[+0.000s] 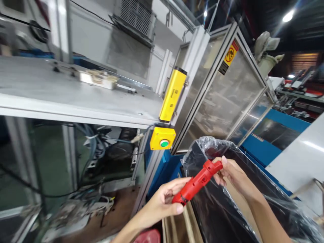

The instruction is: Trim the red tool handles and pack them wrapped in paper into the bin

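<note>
A long red plastic housing (194, 185), shaped like a power-tool body, is held between my two hands at a slant. My left hand (164, 199) grips its lower, wider end, thumb below and fingers behind. At the upper, narrower end, my right hand (229, 170) pinches it between thumb and fingers. Small round holes and a slotted patch show on the side of the housing. Beneath it lies a dark box lined with clear plastic film (215, 209), partly covered by my right forearm.
To the left stands a grey metal table (76, 98) bearing a small white tray (97, 79). A yellow light-curtain bar (173, 94) and a yellow box with a green button (163, 139) are fixed at its corner post. Behind is a framed clear guard panel (227, 98).
</note>
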Action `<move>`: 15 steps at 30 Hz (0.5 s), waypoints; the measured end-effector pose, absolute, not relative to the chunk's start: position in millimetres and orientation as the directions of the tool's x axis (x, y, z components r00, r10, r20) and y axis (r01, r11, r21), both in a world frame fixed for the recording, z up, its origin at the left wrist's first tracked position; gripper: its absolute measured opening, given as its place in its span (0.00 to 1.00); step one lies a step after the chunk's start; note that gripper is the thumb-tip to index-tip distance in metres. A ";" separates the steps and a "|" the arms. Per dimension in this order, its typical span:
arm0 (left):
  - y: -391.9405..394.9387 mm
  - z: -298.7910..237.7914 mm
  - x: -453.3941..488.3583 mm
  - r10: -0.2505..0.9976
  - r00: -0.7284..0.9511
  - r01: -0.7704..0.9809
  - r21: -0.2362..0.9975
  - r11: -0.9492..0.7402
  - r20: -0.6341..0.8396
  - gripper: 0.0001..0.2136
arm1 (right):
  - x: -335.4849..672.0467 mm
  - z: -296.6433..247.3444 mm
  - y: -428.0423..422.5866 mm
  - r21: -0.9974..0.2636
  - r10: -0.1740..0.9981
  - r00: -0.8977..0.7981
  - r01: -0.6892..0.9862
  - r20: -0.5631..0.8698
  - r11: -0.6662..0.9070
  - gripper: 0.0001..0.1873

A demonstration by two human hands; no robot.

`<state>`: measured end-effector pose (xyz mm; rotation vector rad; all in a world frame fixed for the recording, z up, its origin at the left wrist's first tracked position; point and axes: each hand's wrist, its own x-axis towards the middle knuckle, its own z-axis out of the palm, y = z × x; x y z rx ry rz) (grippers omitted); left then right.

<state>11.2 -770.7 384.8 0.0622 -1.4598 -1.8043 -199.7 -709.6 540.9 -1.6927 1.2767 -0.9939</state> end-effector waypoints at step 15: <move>-758.1 374.8 87.6 -0.857 -0.342 0.465 0.862 0.201 0.385 0.29 | -138.1 535.0 -767.2 -0.915 -0.838 0.535 -0.277 0.107 -0.294 0.31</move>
